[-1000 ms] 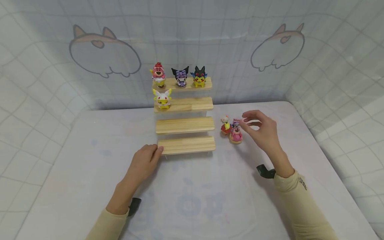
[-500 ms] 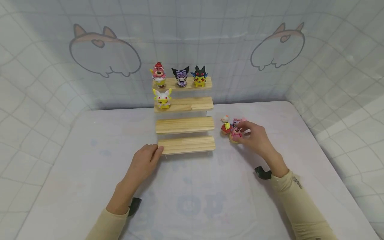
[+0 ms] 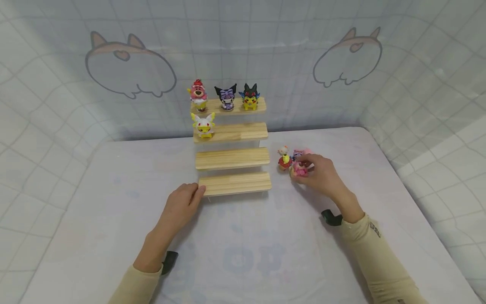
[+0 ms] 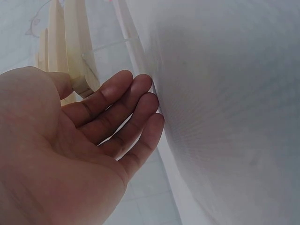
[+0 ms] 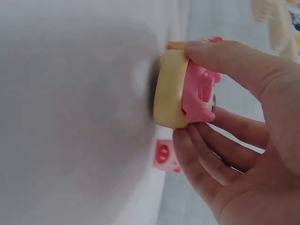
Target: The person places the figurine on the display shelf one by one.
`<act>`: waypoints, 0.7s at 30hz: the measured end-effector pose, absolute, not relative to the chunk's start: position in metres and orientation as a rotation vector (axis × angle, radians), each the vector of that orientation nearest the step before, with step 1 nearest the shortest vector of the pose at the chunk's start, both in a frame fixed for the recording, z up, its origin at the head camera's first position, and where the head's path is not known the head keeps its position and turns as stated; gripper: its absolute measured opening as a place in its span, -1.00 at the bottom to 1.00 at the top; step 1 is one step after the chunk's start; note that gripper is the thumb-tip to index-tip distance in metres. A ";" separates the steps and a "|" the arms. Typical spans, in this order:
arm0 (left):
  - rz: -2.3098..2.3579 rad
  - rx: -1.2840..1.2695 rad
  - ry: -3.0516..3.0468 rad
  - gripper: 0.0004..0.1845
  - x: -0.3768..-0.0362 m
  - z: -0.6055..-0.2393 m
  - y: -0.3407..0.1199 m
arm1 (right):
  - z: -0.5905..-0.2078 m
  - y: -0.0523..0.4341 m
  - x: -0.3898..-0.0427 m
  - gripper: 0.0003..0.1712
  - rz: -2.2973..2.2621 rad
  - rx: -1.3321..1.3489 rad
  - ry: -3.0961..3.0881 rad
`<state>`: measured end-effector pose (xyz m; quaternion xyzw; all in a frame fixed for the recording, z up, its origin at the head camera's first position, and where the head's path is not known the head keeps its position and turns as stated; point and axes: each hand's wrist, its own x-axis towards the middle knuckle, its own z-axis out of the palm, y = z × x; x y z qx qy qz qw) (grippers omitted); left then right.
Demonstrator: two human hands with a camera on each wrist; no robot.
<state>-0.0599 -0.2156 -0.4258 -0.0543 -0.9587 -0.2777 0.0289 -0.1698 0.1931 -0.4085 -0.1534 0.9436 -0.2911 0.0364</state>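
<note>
White cloth covers the table (image 3: 114, 211). Your left hand (image 3: 181, 207) rests flat, fingers relaxed, against the wooden stepped shelf (image 3: 234, 183). Right of the shelf, your right hand (image 3: 322, 177) pinches the pink figurine (image 5: 197, 91) between thumb and fingers, beside a red-and-white figurine (image 3: 284, 158). It looks light, rigid and smooth; grip just above its cream base

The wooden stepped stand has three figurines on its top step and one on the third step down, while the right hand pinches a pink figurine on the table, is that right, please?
Not quite: in the head view the lone white-and-yellow figurine stands on the second step of the wooden stepped stand, not the third. Three figurines do line the top step, and the right hand pinches the pink figurine.
</note>
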 end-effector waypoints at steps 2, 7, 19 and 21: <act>-0.861 -0.163 -2.957 -0.58 -0.059 -0.425 -0.215 | -0.404 0.198 -0.170 -0.39 -0.915 -0.480 2.892; -0.855 -0.169 -2.956 -0.58 -0.058 -0.423 -0.215 | -0.392 0.209 -0.170 -0.44 -0.999 -0.541 2.901; -0.857 -0.186 -2.935 -0.56 -0.058 -0.429 -0.218 | -0.379 0.207 -0.166 -0.46 -1.022 -0.551 3.007; -0.857 -0.189 -2.934 -0.57 -0.059 -0.429 -0.217 | -0.377 0.206 -0.165 -0.46 -1.043 -0.571 3.027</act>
